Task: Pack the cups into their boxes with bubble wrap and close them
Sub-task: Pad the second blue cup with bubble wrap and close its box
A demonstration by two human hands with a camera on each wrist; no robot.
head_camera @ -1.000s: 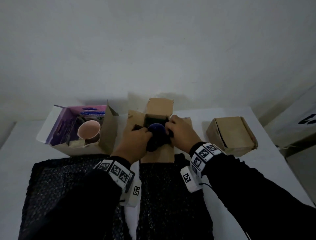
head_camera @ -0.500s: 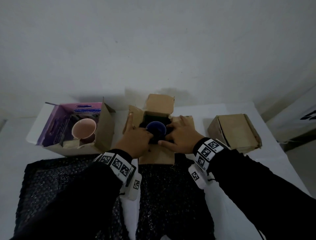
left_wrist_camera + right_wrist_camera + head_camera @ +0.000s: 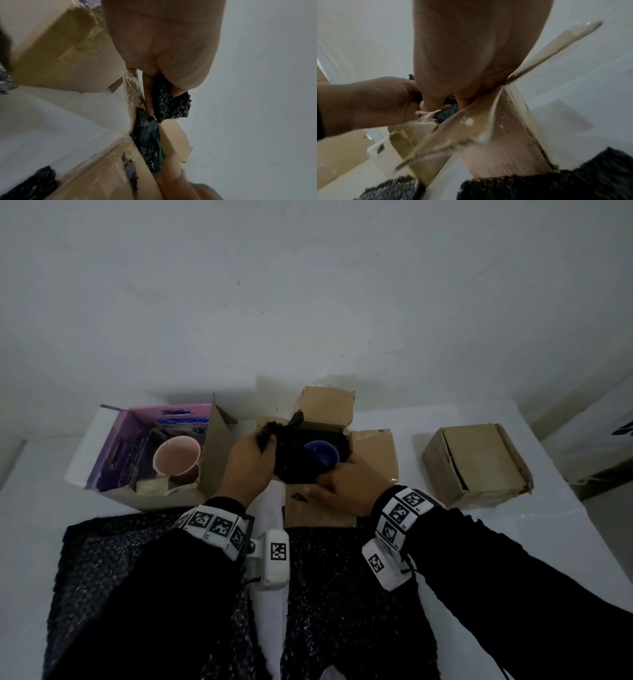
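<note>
A pink cup (image 3: pixel 176 455) sits in the purple box (image 3: pixel 113 453) nearby. Left hand (image 3: pixel 248 463) pinches black bubble wrap (image 3: pixel 291 460) around the blue cup (image 3: pixel 322 455); right hand (image 3: pixel 346 486) grips it too.

Both arms reach forward in black sleeves with checkered bands on the wrists. The left hand (image 3: pixel 251 463) is lifted a little, its fingers (image 3: pixel 149 97) curled tight in a pinch. The right hand (image 3: pixel 346 486) sits lower, close beside it, its fingers bent and tucked downward.

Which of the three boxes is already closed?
The plain brown box at far right: its flaps are folded shut, while the other two stand open with cups showing.
</note>
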